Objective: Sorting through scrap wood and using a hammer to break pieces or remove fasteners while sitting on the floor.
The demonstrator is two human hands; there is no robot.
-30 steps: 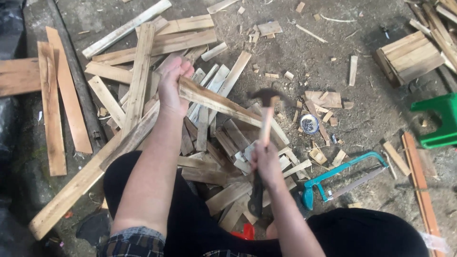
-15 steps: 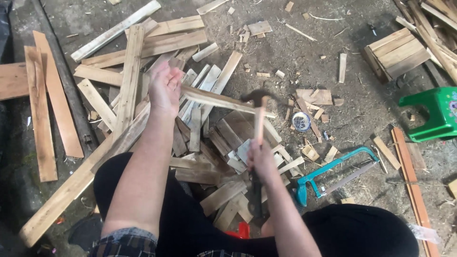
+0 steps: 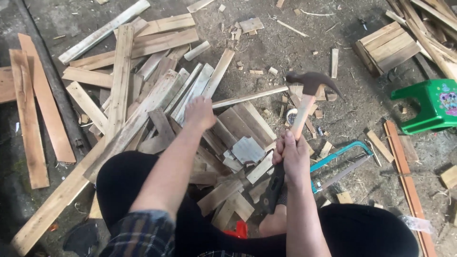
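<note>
Hammer (image 3: 304, 100) in right hand (image 3: 291, 154)

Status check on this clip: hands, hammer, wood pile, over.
Right hand gripping claw hammer, head raised. Left hand down on the scrap-wood pile, grip unclear. Thin slat lies loose ahead. Teal hacksaw beside the right hand.

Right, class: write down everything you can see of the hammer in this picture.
The hammer is a claw hammer with a dark, rusty-looking metal head, a pale wooden shaft and a black grip at its lower end. It is raised off the ground, tilted so that the head points up and to the right, above the littered wood scraps. The right hand is wrapped around the shaft just above the black grip. Nothing else touches it.
</note>
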